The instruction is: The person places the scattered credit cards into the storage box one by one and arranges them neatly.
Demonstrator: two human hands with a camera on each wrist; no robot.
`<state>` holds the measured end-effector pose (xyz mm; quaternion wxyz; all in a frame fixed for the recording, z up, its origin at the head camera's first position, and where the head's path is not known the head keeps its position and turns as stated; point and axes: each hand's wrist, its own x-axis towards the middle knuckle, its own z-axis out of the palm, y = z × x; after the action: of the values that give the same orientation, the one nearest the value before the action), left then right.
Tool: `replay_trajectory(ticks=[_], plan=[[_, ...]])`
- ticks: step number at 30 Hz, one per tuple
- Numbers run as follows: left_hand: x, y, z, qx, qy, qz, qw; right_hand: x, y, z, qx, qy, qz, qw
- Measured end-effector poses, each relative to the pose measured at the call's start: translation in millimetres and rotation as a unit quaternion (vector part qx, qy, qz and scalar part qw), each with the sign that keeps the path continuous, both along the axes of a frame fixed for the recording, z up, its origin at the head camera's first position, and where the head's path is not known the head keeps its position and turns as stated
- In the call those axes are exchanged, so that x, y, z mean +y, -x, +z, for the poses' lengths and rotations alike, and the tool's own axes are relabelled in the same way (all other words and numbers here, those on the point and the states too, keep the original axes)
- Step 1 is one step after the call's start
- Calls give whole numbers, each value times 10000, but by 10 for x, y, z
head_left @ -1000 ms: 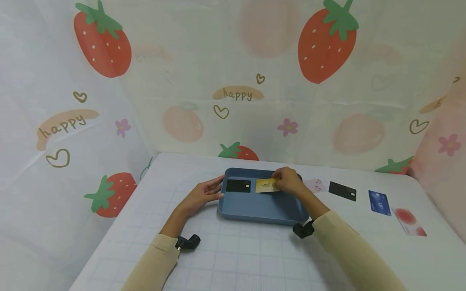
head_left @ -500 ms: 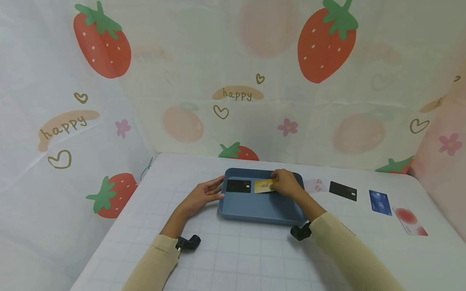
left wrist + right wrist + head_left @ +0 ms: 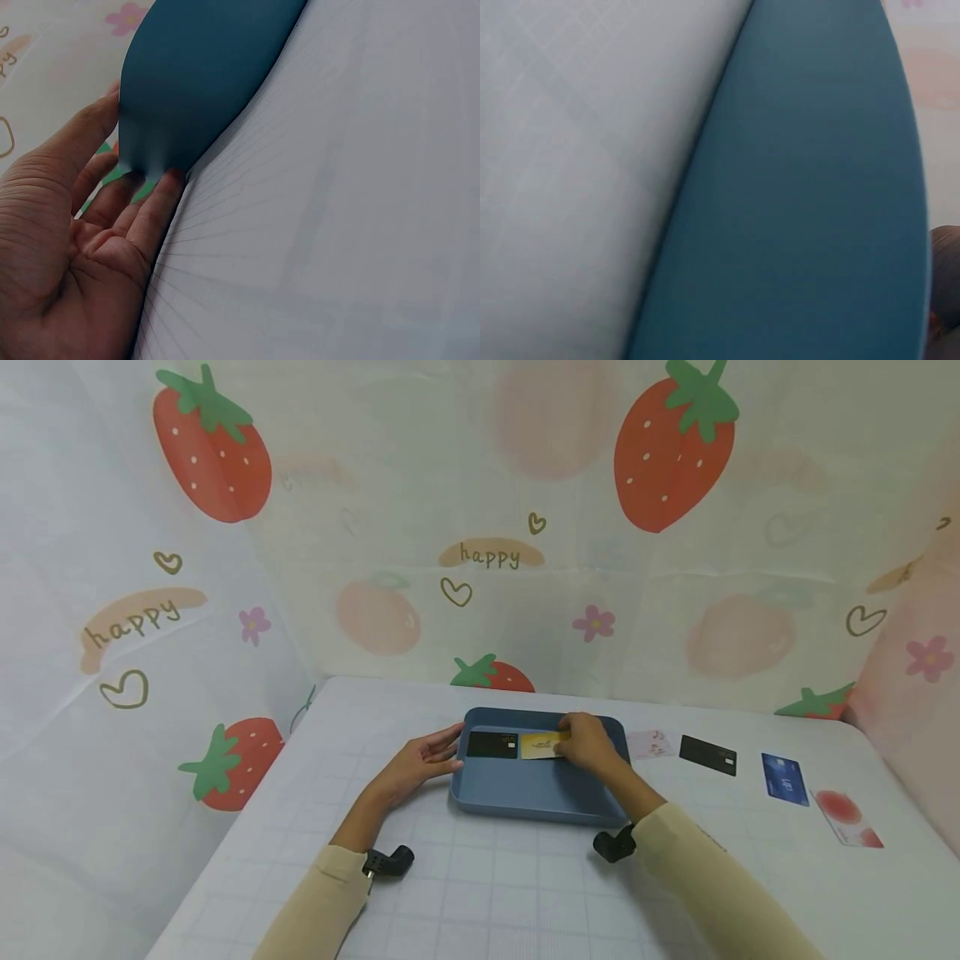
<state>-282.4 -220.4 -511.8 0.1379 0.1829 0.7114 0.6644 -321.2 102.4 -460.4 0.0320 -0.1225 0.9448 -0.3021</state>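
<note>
Below strawberry-print sheeting, right-hand fingers partly hide a yellow card.

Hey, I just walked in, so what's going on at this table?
A person is handling cards at a blue tray. The right hand holds a yellow card inside it, next to a black card. The left hand touches the tray's left side. Four more cards lie on the table to the right of the tray: a pale patterned card, a second black card, a blue card and a white-and-red card.
</note>
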Motion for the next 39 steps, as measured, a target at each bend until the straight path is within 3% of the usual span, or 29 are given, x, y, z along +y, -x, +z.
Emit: replay_trajectory(ticks=[24, 39], plan=[[4, 13, -5, 45, 62, -5, 10000, -17, -26, -7, 122, -93, -3, 9999], [5, 33, -16, 69, 43, -17, 10000, 126, -117, 127, 118, 289, 327, 9990]])
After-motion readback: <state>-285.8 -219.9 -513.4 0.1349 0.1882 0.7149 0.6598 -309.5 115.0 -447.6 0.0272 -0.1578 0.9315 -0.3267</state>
